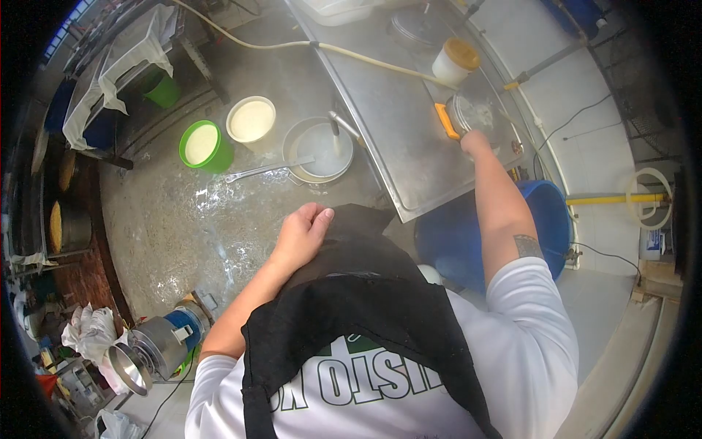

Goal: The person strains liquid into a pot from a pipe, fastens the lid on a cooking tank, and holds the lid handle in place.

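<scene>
My right hand [477,144] reaches over the steel table, closed at the lower end of an orange handle-like piece [446,122]. A round steel container [470,111] is right beside it; my fingers are mostly hidden, so the grip is unclear. My left hand [302,233] is curled in front of my black apron [351,252], thumb against the fingers, and whatever is in it is hidden. On the floor ahead, a steel pot [291,157] holds cloudy liquid, with a long metal utensil [267,170] lying across its rim.
The steel table [387,124] carries a white tub with a brown lid [455,62] and a pale hose [358,55]. A green bucket [219,157] and a cream bucket [251,121], both with pale contents, stand on the wet floor [168,234]. A blue barrel [545,219] is at right.
</scene>
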The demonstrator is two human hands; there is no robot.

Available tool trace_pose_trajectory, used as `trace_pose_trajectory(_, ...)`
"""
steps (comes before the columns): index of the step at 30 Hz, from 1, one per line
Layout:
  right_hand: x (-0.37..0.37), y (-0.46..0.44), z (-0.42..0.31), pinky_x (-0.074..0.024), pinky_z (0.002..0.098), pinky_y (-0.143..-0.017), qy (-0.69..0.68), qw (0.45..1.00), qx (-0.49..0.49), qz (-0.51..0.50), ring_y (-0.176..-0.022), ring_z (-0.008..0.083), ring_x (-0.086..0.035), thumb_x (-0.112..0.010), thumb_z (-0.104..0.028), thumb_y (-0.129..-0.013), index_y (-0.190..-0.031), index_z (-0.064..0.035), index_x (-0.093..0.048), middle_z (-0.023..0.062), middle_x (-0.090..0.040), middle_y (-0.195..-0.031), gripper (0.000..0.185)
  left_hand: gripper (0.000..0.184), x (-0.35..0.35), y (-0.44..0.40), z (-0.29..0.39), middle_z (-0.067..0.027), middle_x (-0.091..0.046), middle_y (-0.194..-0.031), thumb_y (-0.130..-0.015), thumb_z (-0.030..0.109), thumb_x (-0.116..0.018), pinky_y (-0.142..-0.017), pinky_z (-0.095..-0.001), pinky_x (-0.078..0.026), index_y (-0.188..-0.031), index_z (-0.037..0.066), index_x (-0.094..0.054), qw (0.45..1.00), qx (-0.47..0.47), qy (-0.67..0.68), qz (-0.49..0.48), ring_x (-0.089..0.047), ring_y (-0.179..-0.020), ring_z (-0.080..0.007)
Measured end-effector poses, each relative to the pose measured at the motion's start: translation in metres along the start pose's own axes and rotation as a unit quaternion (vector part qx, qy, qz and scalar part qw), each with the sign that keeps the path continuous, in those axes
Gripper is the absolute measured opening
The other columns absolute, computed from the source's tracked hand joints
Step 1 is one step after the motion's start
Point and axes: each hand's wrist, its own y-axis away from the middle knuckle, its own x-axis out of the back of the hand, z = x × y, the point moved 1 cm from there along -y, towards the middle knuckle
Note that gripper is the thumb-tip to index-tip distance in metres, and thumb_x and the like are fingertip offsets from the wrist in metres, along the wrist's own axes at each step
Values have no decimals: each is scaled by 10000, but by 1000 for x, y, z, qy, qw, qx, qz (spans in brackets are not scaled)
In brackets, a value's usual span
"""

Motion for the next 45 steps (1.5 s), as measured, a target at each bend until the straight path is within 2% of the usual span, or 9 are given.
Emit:
trace_pose_trajectory(17,2,6,0,-518,415,-926,-1,1000,16,10,-1112,357,-638,-613,-81,-786,-1072,-29,-724,207,-664,-1178,311,321,3,-2,3,-200,-674,-810,-968,284,-585,-711,-401,-500,-1024,-22,-660,1000,4,-9,-11,-656,-749,-309)
trace_pose_trajectory(26,-12,-12,4,-511,421,-925,11,999,29,12,-1099,361,-640,-590,-135,-830,-1043,-1,-723,225,-669,-1145,285,321,1,-3,-4,-180,-671,-791,-968,292,-588,-692,-393,-500,-1025,-15,-666,1000,-3,-3,-3,-653,-732,-282)
trace_pose_trajectory(28,-11,-9,5,-514,423,-920,-12,1000,15,20,-1096,365,-640,-597,-143,-830,-1041,5,-720,232,-665,-1148,286,303,3,-1,1,-90,-629,-758,-982,271,-589,-678,-328,-475,-1007,-23,-655,1000,10,1,-14,-567,-717,-159)
trace_pose_trajectory(29,-10,-8,5,-514,423,-920,-12,1000,18,19,-1096,365,-640,-597,-143,-830,-1041,5,-720,232,-665,-1148,286,303,3,-1,1,-90,-629,-758,-982,271,-589,-678,-328,-475,-1007,-23,-655,1000,11,0,-11,-567,-717,-159)
trace_pose_trajectory(31,-6,-4,3,-515,428,-917,26,999,41,15,-1084,373,-643,-596,-143,-829,-1040,9,-718,244,-664,-1138,287,332,3,-1,1,-190,-674,-803,-966,306,-590,-710,-397,-504,-1025,-11,-668,1000,7,-4,-6,-653,-742,-292)
trace_pose_trajectory(35,-7,-5,3,-510,421,-934,-35,999,-10,14,-1103,354,-643,-635,-144,-799,-1062,-15,-720,209,-675,-1154,305,333,2,-3,-5,-203,-676,-824,-966,308,-585,-731,-408,-508,-1021,-10,-668,1000,15,-9,-6,-660,-772,-315)
trace_pose_trajectory(37,-18,-18,10,-511,438,-909,-24,998,21,46,-1072,381,-645,-599,-150,-822,-1041,4,-717,230,-676,-1122,293,310,1,-3,-6,-125,-658,-805,-975,283,-588,-723,-352,-492,-1016,-17,-659,1000,7,5,-14,-598,-763,-184)
trace_pose_trajectory(42,-33,-41,19,-509,453,-909,11,998,49,32,-1075,390,-640,-569,-166,-846,-1003,15,-718,243,-668,-1128,281,328,4,-2,-4,-213,-677,-861,-969,298,-587,-756,-412,-509,-1017,-18,-660,1000,-14,-17,-8,-665,-818,-320)
trace_pose_trajectory(45,-18,-13,7,-509,447,-919,-44,996,35,69,-1082,381,-641,-561,-175,-853,-1002,19,-718,246,-661,-1150,290,326,5,-2,-5,-208,-678,-857,-965,302,-594,-748,-409,-510,-1002,-15,-661,1000,-18,-22,-1,-664,-808,-321)
